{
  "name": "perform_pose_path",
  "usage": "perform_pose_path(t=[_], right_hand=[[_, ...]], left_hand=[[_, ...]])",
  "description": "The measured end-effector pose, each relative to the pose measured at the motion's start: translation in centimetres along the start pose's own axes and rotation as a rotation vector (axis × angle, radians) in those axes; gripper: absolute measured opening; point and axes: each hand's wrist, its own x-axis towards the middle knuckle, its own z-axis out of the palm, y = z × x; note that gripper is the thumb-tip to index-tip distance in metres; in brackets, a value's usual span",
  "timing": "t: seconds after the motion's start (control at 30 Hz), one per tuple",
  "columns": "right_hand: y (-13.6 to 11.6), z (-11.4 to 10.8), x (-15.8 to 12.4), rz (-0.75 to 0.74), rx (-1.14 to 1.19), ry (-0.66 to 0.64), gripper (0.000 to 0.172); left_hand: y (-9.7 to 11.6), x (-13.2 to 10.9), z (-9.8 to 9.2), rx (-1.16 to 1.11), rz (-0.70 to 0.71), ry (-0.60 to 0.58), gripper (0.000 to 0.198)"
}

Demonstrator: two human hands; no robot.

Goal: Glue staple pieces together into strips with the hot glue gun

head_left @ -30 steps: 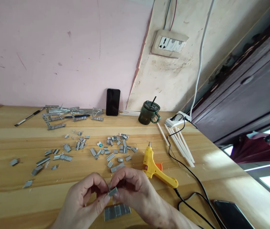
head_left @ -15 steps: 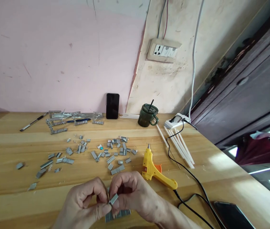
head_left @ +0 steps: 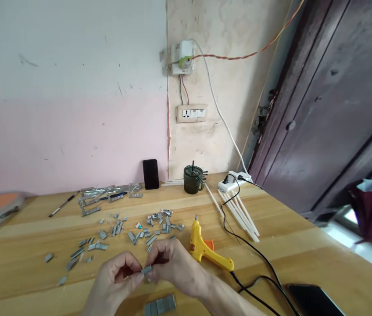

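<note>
Both hands are in close over the desk (head_left: 291, 245), fingertips nearly meeting: the left hand (head_left: 113, 278) and the right hand (head_left: 173, 267) both pinch one small metal piece (head_left: 146, 269), lifted clear of the wood towards the near edge. Just below it, nearer that edge, lies a row of flat grey blocks (head_left: 160, 304), side by side. Over to the right, just beyond the wrist, it's the yellow glue gun (head_left: 207, 248), nozzle aimed at the far edge! Loose metal bits (head_left: 168, 223) scatter across the middle and out towards the left. Along the far edge, a phone (head_left: 151, 174) leans on the wall, with a dark green mug (head_left: 191, 184) near it, and white sticks (head_left: 235, 213) lie towards the right edge.
</note>
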Motion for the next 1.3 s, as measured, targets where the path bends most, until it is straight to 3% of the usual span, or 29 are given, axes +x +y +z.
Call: perform_pose_path(t=[0.1,0.2,0.4,0.57,0.73,1.0,1.3], right_hand=[[-0.1,-0.6,0.8,0.064,0.08,-0.178,0.041],[0.1,-0.9,1.5,0.082,0.157,-0.285,0.043],[-0.1,-1.6,2.9,-0.009,0.353,-0.354,0.047],[-0.2,-2.4,3.3,-0.043,0.408,-0.374,0.046],[0.3,-2.4,2.8,-0.008,0.391,-0.375,0.047],[2.1,-1.2,2.3,0.056,0.349,-0.343,0.041],[4.0,0.4,0.2,0.121,0.25,-0.153,0.034]], left_hand=[[0.5,-0.4,-0.1,-0.013,-0.016,-0.03,0.036],[1.2,-1.0,0.3,-0.065,-0.012,0.001,0.035],[3.5,-0.3,1.8,0.032,0.023,0.105,0.035],[4.6,0.6,3.2,0.048,-0.004,0.091,0.04],[4.1,-0.3,3.8,-0.074,0.004,0.09,0.033],[2.0,-1.9,2.5,-0.101,0.033,0.109,0.029],[-1.1,-2.4,0.1,-0.12,-0.004,-0.072,0.026]])
